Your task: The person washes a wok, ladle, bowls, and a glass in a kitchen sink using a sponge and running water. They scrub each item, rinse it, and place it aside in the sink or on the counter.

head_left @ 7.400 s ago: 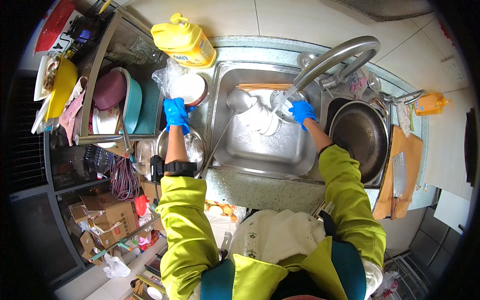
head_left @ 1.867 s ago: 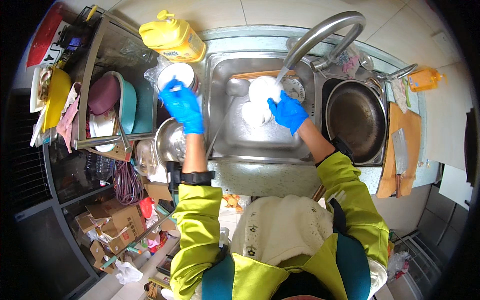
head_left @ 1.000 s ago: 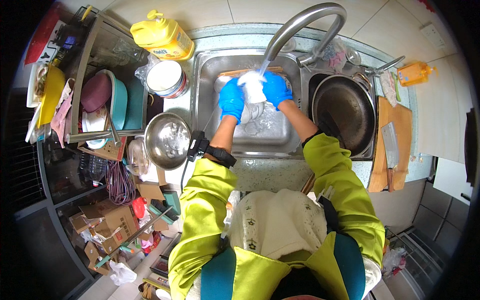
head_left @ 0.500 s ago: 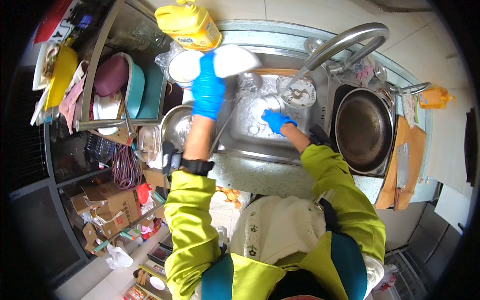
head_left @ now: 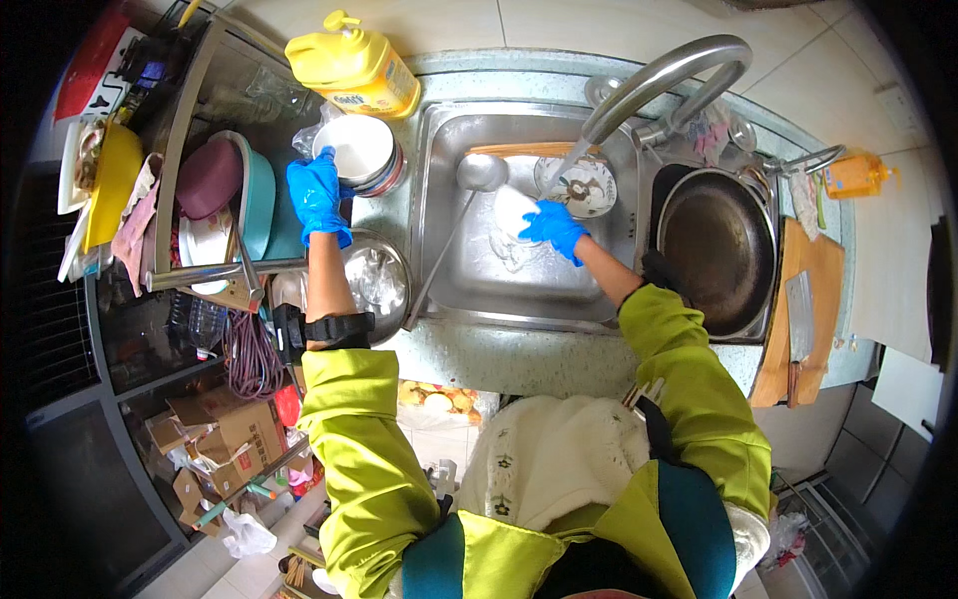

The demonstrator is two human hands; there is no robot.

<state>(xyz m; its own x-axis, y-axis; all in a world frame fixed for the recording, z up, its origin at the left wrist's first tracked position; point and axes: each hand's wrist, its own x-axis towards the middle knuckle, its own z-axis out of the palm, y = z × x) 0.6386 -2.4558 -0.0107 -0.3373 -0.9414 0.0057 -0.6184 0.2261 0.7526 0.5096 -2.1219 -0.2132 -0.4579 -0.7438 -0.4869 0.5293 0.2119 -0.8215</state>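
Observation:
My left hand [head_left: 317, 192], in a blue glove, grips the rim of a white bowl [head_left: 357, 150], with the thumb over its edge. This bowl sits on top of a stack of bowls [head_left: 387, 180] on the counter left of the sink. In the sink [head_left: 469, 285], my blue-gloved right hand [head_left: 555, 230] closes on a small white rounded thing [head_left: 513, 212]; its exact kind is unclear. A ladle [head_left: 482, 174] leans across the sink's left side. Behind my right hand lies a patterned plate [head_left: 589, 188], beside wooden chopsticks [head_left: 499, 149].
A tall faucet [head_left: 689, 62] arches over the sink. To the right are a large frying pan [head_left: 717, 255] and a cleaver [head_left: 799, 314] on a wooden board [head_left: 822, 290]. A yellow jug [head_left: 364, 75] stands behind the bowls; a steel bowl [head_left: 384, 275] sits near my left forearm.
My left hand has moved left and down, bringing a blurred white bowl from above the sink's edge to the stack. My right hand stays in the sink, where less foamy water shows.

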